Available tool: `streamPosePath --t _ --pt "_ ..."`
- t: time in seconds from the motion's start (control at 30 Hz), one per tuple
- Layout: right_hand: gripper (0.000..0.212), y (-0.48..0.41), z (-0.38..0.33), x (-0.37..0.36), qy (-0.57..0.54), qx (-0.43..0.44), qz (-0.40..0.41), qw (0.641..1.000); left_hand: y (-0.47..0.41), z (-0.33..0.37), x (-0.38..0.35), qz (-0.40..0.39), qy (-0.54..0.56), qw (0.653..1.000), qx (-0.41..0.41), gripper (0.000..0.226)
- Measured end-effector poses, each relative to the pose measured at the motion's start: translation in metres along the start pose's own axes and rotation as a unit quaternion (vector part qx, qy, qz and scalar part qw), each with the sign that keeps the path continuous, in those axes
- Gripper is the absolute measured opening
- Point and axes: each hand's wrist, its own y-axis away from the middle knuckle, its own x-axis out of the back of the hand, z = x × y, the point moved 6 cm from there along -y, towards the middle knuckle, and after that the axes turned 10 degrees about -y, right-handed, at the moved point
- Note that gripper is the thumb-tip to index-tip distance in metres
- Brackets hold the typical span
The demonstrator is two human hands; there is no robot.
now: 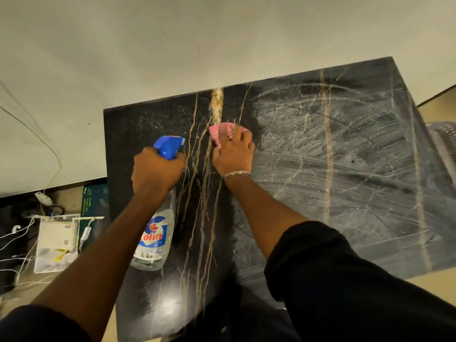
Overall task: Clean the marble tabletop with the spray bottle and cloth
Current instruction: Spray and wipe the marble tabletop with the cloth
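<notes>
A black marble tabletop (357,169) with gold veins fills the middle and right of the view. Its right half is covered in whitish wipe streaks, while the left part shows fine spray droplets. My left hand (158,170) grips the neck of a clear spray bottle (155,238) with a blue trigger head, held over the table's left side with the nozzle pointing away from me. My right hand (233,154) presses a pink cloth (219,133) flat on the marble near the middle, close to the far edge.
A pale wall (172,45) runs along the table's far edge. On the floor to the left lie white cables, a white box (56,243) and a dark green box (95,201). A grey perforated basket (444,141) sits past the table's right edge.
</notes>
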Motion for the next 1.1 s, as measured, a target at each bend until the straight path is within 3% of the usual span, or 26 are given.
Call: streamPosePath --t 0.13,0.23,0.4,0.53,0.6,0.7,0.83,1.1 --pt "0.058 0.038 -0.039 -0.022 -0.017 0.121 -0.045 0.991 0.008 -0.002 -0.003 0.01 -0.011 1.0 0.012 0.034" --pt "0.057 0.038 -0.024 -0.014 0.0 0.181 -0.057 0.982 0.011 -0.001 -0.008 -0.009 -0.008 1.0 0.016 0.035" --pt "0.06 0.018 0.053 0.015 0.026 0.044 0.004 0.999 0.023 0.002 -0.012 -0.029 -0.002 0.999 0.015 0.023" --pt "0.062 0.032 0.041 0.011 0.011 -0.04 0.017 0.999 0.035 0.001 -0.013 -0.029 0.003 0.999 0.02 0.024" --pt "0.062 0.051 0.016 -0.001 -0.002 -0.021 0.003 1.0 0.04 0.0 -0.013 -0.025 0.01 0.999 0.032 0.024" --pt "0.06 0.085 -0.023 -0.021 -0.029 0.083 -0.022 0.996 0.045 0.001 -0.012 -0.017 -0.004 0.999 0.031 0.024" --pt "0.059 0.093 -0.017 -0.021 -0.008 0.174 -0.055 0.983 0.048 0.005 -0.013 -0.017 -0.013 1.0 0.018 0.021" --pt "0.062 0.073 0.079 0.019 0.018 0.006 0.012 1.0 0.056 0.004 -0.02 -0.035 -0.006 0.999 0.017 0.021"
